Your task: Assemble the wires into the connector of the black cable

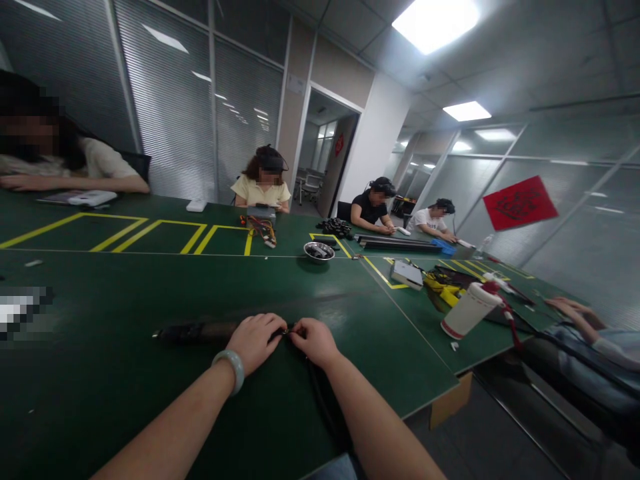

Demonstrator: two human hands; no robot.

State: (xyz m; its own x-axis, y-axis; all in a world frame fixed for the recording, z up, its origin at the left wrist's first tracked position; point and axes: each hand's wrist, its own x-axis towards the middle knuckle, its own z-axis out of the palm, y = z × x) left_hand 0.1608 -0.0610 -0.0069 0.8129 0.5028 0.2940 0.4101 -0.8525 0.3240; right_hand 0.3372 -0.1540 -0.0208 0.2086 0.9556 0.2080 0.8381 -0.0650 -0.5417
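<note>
A long dark cylindrical object [200,333] lies across the green table, with a small shiny tip at its left end. My left hand [256,341] wraps over its right end, a pale bangle on the wrist. Close beside it, my right hand [313,340] pinches a small dark piece at the object's end, too small to name. A thick black strap or tube [323,407] hangs from near my right hand toward the table's front edge, partly behind my right forearm.
The green table [150,287] bears yellow tape outlines. Farther off are a metal bowl [319,252] of dark parts, a wired device [261,215], a grey box [407,274] and a white bottle [469,311]. Several people sit around; one person's hands [575,310] rest at the right.
</note>
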